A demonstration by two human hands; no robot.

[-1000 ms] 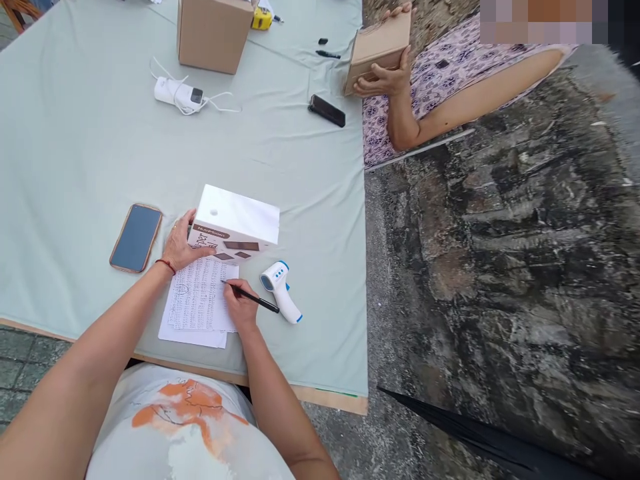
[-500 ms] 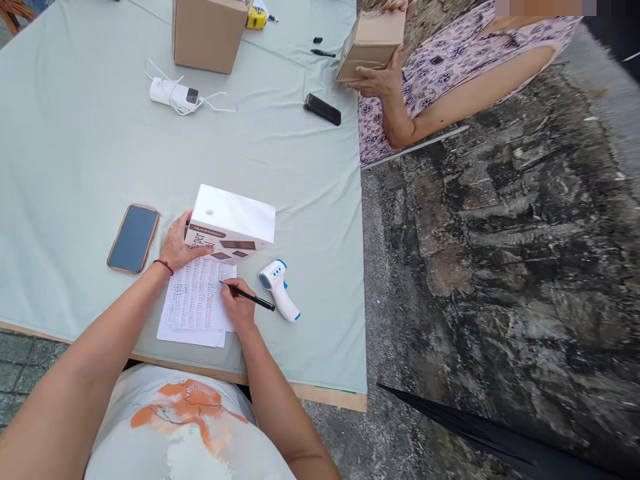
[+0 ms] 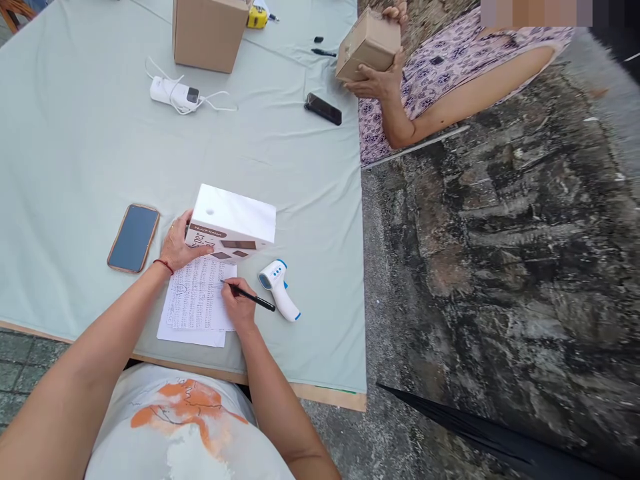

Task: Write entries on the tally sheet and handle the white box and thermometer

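Observation:
My left hand grips the left end of a white printed box, thumb on its near face and fingers behind. The box bears brown pictures and the word NutriMotion. Below it lie sheets of paper covered with rows of small writing; the box hides their top edge. A black pen is pinched in my right hand, its tip at the right side of the top sheet. Just right of that hand rests a white and blue infrared thermometer. Left of my left hand lies a smartphone with an orange-brown edge.
Across the pale green tablecloth are a white device with a cable, a large cardboard box, a yellow tape measure and a black phone. Another person's hands hold a smaller cardboard box at the right edge.
The other person has tilted and turned the small cardboard box a little. My hands, the white box and the pen look almost unmoved.

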